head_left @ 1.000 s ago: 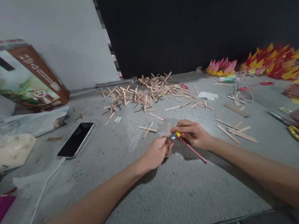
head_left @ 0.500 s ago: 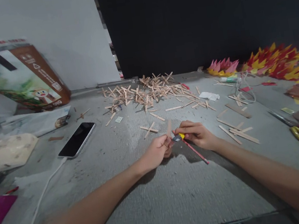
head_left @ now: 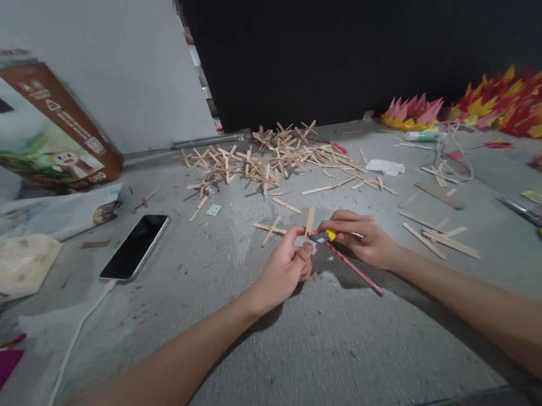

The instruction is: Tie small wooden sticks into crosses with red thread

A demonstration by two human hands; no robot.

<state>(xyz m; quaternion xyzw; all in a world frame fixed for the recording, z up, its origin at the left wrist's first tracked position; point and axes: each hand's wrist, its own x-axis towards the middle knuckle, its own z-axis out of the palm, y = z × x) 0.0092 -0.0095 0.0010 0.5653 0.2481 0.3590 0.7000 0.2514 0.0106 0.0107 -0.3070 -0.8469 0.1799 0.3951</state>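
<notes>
A bag (head_left: 34, 132) with a brown side panel stands at left, its white print too small to read; a pile of wooden sticks (head_left: 250, 165) spreads beyond the hands. The left hand (head_left: 283, 270), fingers nearly closed, pinches a short stick (head_left: 310, 219); beside it, the right hand (head_left: 364, 241) grips a yellow-and-dark tool (head_left: 325, 236).

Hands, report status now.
Left hand gripping wooden stick. Right hand holding yellow-and-grey tool beside it. Crossed sticks close beyond left hand.

left grip (head_left: 284, 269) spread at the yellow-and-grey tool (head_left: 321, 237)
its thumb and forefinger, close together half a second ago, now stand apart beside that tool.
</notes>
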